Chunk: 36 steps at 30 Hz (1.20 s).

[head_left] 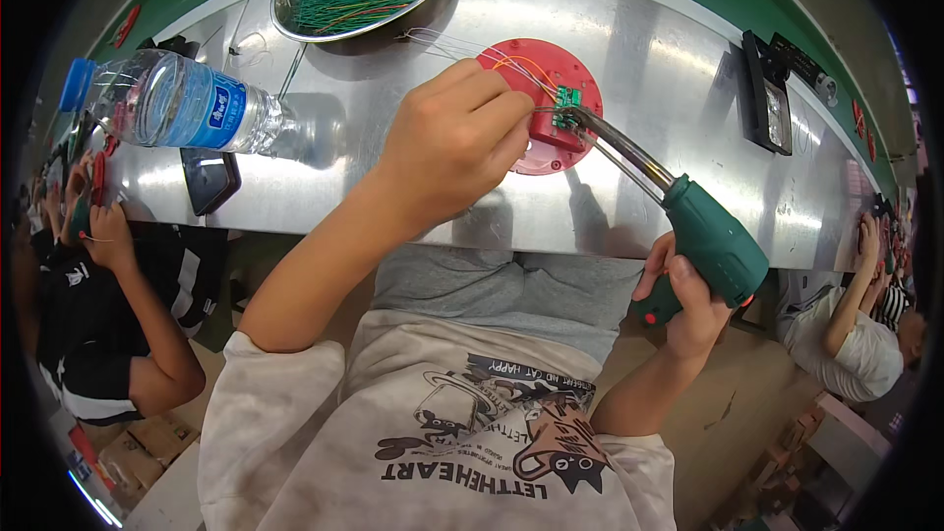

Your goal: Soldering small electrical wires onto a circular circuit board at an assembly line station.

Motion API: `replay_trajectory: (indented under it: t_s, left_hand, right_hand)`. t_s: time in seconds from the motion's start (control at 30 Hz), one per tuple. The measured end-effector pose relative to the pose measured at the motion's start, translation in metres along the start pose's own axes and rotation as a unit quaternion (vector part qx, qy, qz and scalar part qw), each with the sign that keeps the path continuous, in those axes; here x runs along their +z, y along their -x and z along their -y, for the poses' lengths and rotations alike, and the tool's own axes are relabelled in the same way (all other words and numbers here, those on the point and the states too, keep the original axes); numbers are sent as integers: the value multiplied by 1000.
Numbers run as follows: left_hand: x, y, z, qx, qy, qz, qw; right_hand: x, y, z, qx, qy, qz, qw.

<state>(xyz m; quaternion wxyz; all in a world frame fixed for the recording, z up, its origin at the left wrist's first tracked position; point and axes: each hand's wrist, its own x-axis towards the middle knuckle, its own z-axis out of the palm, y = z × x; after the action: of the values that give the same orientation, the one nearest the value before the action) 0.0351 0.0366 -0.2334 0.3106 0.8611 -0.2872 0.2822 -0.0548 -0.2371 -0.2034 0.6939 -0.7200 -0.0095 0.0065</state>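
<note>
My right hand (688, 307) is wrapped round the handle of a green soldering gun (716, 236). The gun's long metal tip reaches up and left to a small green circuit board (568, 98) and appears to touch it. That board sits on a round red plastic base (575, 59) lying on the metal bench. At the board's left side, my left hand (454, 133) is closed in a pinch on a thin wire; the fingertips are partly hidden by the hand itself. An orange wire (526, 62) and several pale wires (447, 37) run from the board over the base.
A metal bowl (285, 8) of green wires stands at the back. To the left are a water bottle (187, 103) with a blue cap and a dark phone (209, 182). A black tray-like holder (767, 93) lies at the right. Other people work on both sides.
</note>
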Motion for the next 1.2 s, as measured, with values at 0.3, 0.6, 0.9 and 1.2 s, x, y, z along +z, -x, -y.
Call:
replay_trajectory:
  t_s: [0.3, 0.6, 0.9, 1.2]
  left_hand:
    - [0, -1, -3, -3, 14, -6, 1000]
    - [2, -3, -4, -3, 4, -6, 1000]
    - [-8, -22, -14, 4, -28, 5, 1000]
    - [-3, -98, -7, 36, -15, 247, 968]
  right_hand:
    - [-13, -5, -9, -124, -41, -76, 989]
    - [-22, -52, -14, -123, -91, -155, 976]
    - [-29, -54, -18, -89, -178, -203, 959]
    - [-29, -48, -23, -109, -253, -289, 917]
